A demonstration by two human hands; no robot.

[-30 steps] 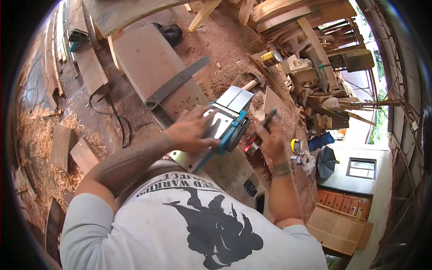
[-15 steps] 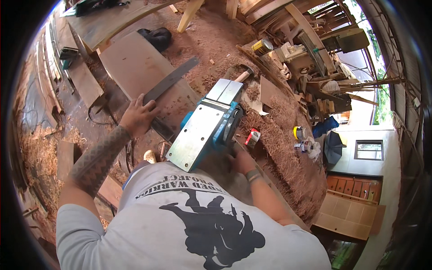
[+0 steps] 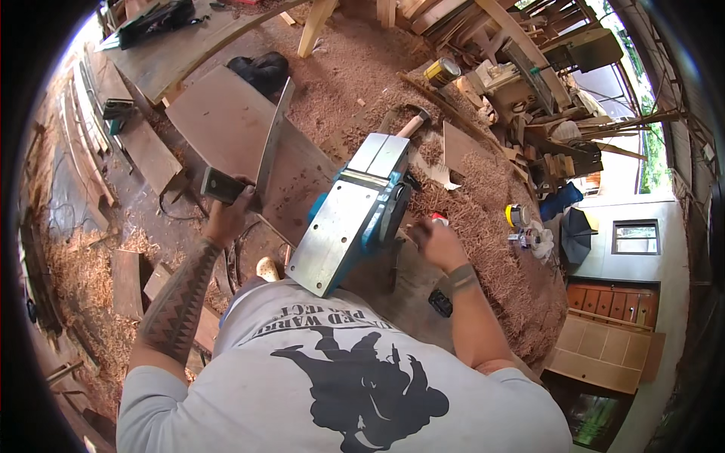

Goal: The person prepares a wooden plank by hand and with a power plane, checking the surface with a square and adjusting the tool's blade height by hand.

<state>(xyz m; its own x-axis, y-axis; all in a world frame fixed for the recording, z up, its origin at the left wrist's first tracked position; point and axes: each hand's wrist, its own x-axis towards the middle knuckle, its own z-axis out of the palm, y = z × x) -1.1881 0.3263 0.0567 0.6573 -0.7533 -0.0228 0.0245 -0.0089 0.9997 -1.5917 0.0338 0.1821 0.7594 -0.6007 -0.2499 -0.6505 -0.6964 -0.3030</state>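
Note:
My left hand (image 3: 230,219) is closed around the dark stock of a try square (image 3: 273,140), whose metal blade points up and away over a brown board (image 3: 223,113). Right of it an electric hand planer (image 3: 336,226) with a blue body lies upside down, its shiny metal sole facing up, close against my shirt. My right hand (image 3: 444,245) hovers just right of the planer with its fingers curled together; whatever is in them, if anything, is too small to make out.
Beyond the planer lies a hammer (image 3: 414,124) among wood shavings. A red-and-white box (image 3: 439,217) is partly hidden behind my right hand. A black object (image 3: 440,303) sits by my right forearm. Yellow cans (image 3: 442,72) and stacked timber (image 3: 559,162) stand at the right.
My left hand has turned the try square, swinging its blade more upright and lifting the stock. My right hand has moved away from the planer's side to the right, exposing the black object.

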